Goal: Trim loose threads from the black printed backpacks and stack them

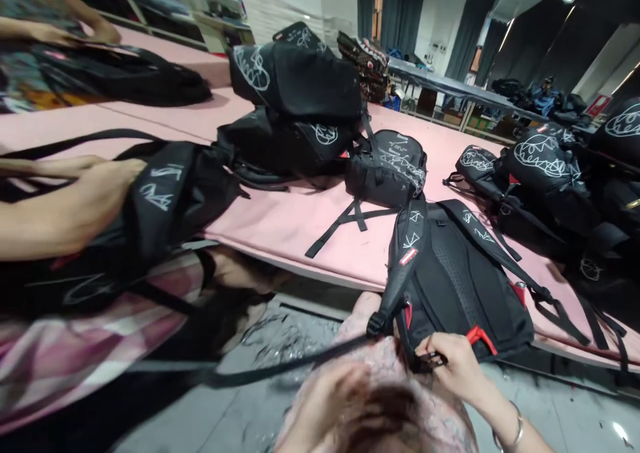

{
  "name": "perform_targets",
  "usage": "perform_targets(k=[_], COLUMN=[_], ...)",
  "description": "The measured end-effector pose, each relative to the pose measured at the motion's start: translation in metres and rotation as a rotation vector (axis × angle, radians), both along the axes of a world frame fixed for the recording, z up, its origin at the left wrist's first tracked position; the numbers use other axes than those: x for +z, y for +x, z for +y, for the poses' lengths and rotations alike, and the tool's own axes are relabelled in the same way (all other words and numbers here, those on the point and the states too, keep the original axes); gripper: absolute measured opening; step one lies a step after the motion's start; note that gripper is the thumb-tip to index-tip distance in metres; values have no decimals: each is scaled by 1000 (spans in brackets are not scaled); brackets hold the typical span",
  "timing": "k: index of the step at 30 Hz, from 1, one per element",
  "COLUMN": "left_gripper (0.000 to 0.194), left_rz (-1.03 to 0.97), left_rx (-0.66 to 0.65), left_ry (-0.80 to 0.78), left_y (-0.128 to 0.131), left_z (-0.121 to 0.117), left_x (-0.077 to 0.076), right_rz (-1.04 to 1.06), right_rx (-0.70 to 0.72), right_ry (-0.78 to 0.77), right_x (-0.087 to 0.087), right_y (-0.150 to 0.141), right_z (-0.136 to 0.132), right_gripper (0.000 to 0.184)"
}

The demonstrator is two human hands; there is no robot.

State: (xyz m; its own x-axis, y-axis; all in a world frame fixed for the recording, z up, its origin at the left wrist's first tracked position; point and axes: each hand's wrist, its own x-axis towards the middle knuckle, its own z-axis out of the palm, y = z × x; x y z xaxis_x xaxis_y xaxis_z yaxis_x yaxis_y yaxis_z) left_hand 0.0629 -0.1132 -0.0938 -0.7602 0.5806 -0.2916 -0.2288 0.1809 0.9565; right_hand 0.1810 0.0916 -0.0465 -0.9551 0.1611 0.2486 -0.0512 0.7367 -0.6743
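A black backpack (pixel 450 286) lies back-side up at the near edge of the pink table (pixel 300 226), its straps hanging over the edge. My right hand (pixel 453 366), with a bracelet on the wrist, pinches a strap end with a black buckle (pixel 431 358) just below the bag, next to a red tab (pixel 480 336). My left hand (pixel 325 400) is lower and to the left, blurred, close under a long black strap (pixel 280 370) that runs off to the left. Its fingers are smeared.
Another person's arm (pixel 65 206) at the left holds a black backpack (pixel 170 200) with white markings. Several more black backpacks are piled mid-table (pixel 295 80) and at the right (pixel 545 166). A further person's hands (pixel 65 33) work on a bag at far left.
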Motion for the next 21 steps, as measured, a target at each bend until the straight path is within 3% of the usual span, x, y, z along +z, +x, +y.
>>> perform_targets(k=[3, 5, 8, 12, 17, 21], left_gripper=[38, 45, 51, 36, 23, 23], left_rz=[-89, -157, -188, -55, -13, -75], left_rx=[225, 276, 149, -83, -66, -30], left_ry=[66, 124, 197, 257, 356, 386], left_y=[-29, -40, -45, -43, -27, -12], left_z=[0, 11, 32, 50, 54, 57], left_x=[0, 0, 6, 26, 60, 74], right_rz=[-8, -36, -95, -83, 74, 179], right_rx=[-64, -174, -323, -359, -383, -355], right_ry=[-95, -102, -98, -166, -215, -169], right_x=[8, 13, 20, 27, 27, 30], right_y=[7, 6, 3, 0, -3, -6], right_z=[0, -2, -5, -7, -7, -1], right_gripper=[17, 15, 9, 17, 17, 13])
